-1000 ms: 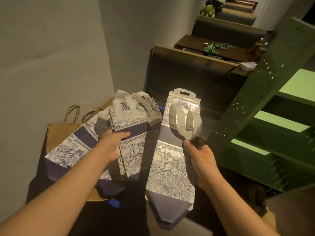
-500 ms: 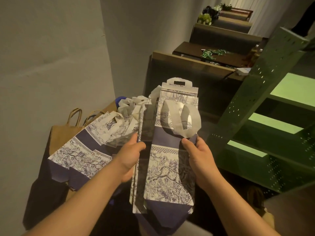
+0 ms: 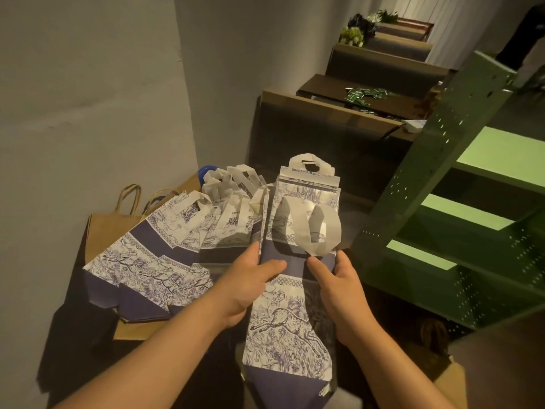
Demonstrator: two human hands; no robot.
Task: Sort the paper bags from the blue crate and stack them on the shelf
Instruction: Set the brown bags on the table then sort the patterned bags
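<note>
A plain grey wall [image 3: 88, 98] fills the left half of the frame. Toward the upper right, dark wooden booth benches [image 3: 324, 119] recede in a row, and a table [image 3: 330, 87] between them carries scattered green packets [image 3: 364, 94]. White and green flowers [image 3: 352, 35] sit at the top, beyond the benches.

Two bare forearms are entering from the lower edge of the frame; the left hand [image 3: 247, 286] and right hand [image 3: 343, 286] are wearing no gloves, rings or sleeves.

Navy-and-white printed paper bags [image 3: 290, 293], plain brown bags [image 3: 106, 231], green shelf [image 3: 460, 208].
</note>
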